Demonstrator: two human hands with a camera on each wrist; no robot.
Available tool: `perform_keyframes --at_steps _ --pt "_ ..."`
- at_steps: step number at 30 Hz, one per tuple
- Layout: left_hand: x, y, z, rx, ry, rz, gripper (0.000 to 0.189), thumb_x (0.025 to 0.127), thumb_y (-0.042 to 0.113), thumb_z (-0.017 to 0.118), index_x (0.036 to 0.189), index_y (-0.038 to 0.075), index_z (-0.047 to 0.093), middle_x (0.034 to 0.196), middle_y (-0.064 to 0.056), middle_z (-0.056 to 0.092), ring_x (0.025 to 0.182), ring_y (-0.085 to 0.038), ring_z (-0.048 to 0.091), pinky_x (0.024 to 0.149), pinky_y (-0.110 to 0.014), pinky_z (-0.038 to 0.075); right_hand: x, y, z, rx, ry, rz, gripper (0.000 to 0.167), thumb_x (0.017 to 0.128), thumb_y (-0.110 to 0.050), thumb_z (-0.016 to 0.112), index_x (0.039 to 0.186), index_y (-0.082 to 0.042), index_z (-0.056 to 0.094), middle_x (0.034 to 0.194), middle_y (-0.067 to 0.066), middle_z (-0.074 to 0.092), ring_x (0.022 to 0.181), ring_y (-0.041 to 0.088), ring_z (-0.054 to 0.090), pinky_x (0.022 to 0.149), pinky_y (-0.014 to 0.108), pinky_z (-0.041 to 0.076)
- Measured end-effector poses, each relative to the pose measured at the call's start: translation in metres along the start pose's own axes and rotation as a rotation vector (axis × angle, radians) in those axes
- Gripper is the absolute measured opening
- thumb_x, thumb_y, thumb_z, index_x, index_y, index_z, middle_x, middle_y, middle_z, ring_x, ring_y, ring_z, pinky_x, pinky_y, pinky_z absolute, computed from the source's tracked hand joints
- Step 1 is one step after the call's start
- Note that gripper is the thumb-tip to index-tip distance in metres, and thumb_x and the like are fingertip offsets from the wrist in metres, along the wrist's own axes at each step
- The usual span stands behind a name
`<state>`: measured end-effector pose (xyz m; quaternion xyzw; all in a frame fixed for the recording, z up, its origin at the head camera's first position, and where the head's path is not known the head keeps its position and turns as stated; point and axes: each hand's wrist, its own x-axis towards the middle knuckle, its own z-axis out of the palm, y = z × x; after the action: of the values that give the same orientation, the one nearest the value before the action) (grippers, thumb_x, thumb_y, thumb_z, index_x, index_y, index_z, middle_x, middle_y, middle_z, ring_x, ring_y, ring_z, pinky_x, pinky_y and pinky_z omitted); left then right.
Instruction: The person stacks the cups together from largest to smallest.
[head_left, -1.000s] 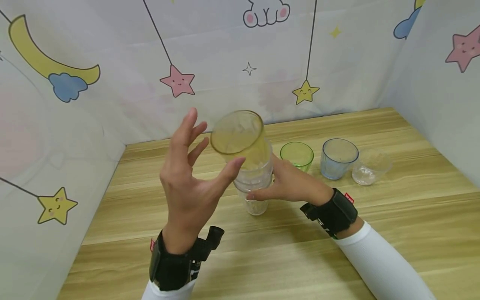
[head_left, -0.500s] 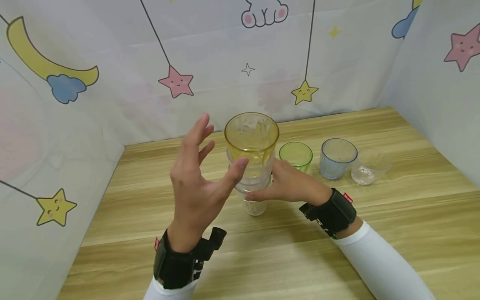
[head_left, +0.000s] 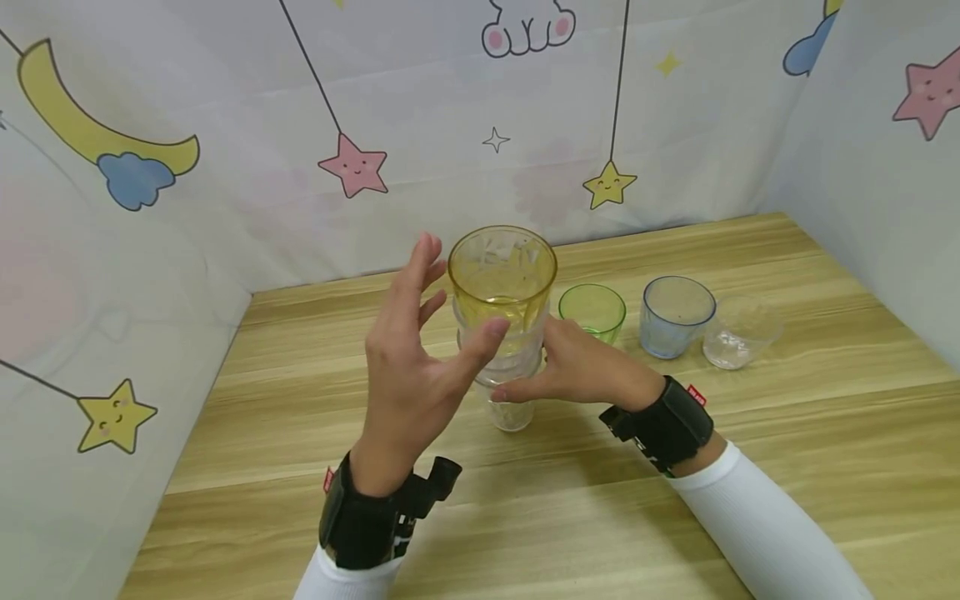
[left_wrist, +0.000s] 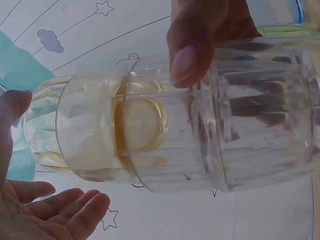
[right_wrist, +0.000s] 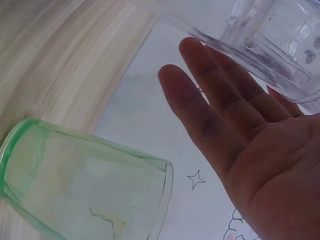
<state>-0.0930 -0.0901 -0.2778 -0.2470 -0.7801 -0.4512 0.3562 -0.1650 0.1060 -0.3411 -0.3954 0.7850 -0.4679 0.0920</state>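
A yellow-rimmed glass (head_left: pixel 504 271) stands upright at the top of a stack, its lower part nested inside clear glasses (head_left: pixel 517 365). My left hand (head_left: pixel 408 375) surrounds the yellow glass loosely, fingers spread; the left wrist view shows a gap between that hand and the glass (left_wrist: pixel 45 125). With its thumb in front and fingers behind, my right hand (head_left: pixel 588 367) holds the clear part of the stack from the right. In the right wrist view, the fingers (right_wrist: pixel 215 100) lie fairly straight beside the clear glass (right_wrist: pixel 270 45).
Right of the stack stand a green glass (head_left: pixel 592 307), a blue glass (head_left: pixel 678 321) and a clear glass (head_left: pixel 738 340), which looks tilted. The wooden table (head_left: pixel 300 450) meets a patterned cloth wall (head_left: pixel 420 100) at the back and sides.
The yellow glass, tilted toward the left hand a second ago, has settled upright in the stack. My left hand has shifted right, closer around it. The right hand has stayed in place.
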Motion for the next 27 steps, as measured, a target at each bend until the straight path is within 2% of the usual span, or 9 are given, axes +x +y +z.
perform_keyframes --at_steps 11,17,21,27 --pt "-0.002 0.000 0.003 0.025 -0.052 -0.031 0.089 0.093 0.058 0.063 0.157 0.004 0.033 0.151 -0.008 0.047 0.133 -0.016 0.049 0.101 -0.037 0.049 -0.003 -0.003 -0.007 -0.138 0.017 0.040 0.092 0.076 -0.047 0.088 0.151 -0.020 0.042 0.136 -0.002 0.060 0.118 0.014 0.060 0.098 0.041 0.049" --pt "-0.003 0.000 0.004 0.031 -0.075 -0.045 0.090 0.093 0.057 0.065 0.157 0.004 0.031 0.152 -0.010 0.045 0.133 -0.018 0.048 0.100 -0.039 0.049 -0.004 -0.006 -0.013 -0.152 0.031 0.021 0.086 0.074 -0.048 0.089 0.144 -0.019 0.049 0.130 -0.006 0.063 0.115 0.013 0.061 0.096 0.040 0.050" --pt "-0.003 0.000 0.004 0.030 -0.086 -0.049 0.091 0.093 0.057 0.065 0.157 0.003 0.030 0.151 -0.009 0.045 0.134 -0.017 0.047 0.101 -0.038 0.049 -0.007 -0.010 -0.016 -0.177 0.031 0.048 0.084 0.073 -0.053 0.087 0.142 -0.021 0.052 0.126 -0.008 0.065 0.112 0.012 0.062 0.094 0.041 0.051" --pt "-0.003 -0.001 0.006 0.026 -0.096 -0.039 0.091 0.093 0.056 0.065 0.157 0.002 0.030 0.152 -0.009 0.044 0.135 -0.017 0.046 0.100 -0.039 0.049 -0.014 -0.018 -0.027 -0.234 0.023 0.100 0.085 0.073 -0.055 0.087 0.142 -0.021 0.053 0.123 -0.004 0.067 0.112 0.020 0.063 0.094 0.047 0.051"
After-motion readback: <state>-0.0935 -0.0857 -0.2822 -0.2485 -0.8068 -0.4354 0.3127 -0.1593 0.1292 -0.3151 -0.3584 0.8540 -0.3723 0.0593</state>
